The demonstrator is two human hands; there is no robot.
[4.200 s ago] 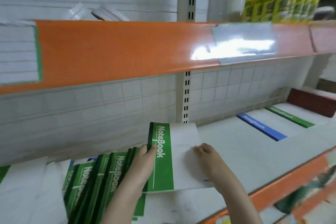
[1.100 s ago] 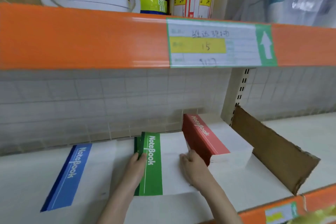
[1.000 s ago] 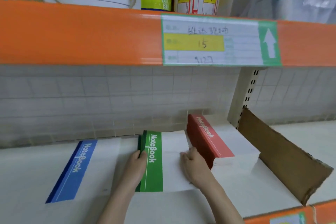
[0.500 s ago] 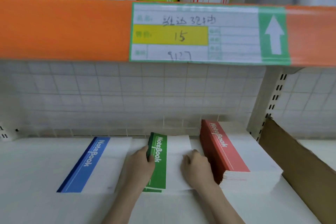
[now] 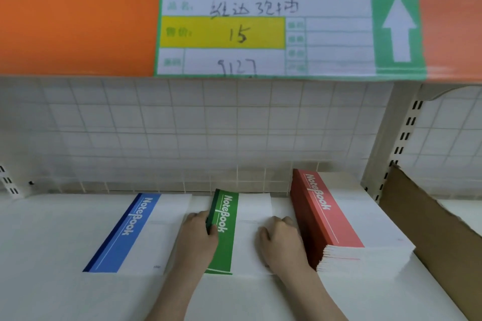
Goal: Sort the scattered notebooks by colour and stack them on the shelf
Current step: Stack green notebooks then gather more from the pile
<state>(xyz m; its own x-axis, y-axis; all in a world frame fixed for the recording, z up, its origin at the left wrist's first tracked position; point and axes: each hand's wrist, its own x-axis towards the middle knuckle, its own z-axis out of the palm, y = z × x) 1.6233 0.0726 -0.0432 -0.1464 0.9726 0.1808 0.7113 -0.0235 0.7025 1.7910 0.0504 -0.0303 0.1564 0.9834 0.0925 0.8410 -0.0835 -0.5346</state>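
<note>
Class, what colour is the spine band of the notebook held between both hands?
Green band, white cover; head view.

red stack (image 5: 336,219) walls right — bare shelf (image 5: 44,229) left
</note>
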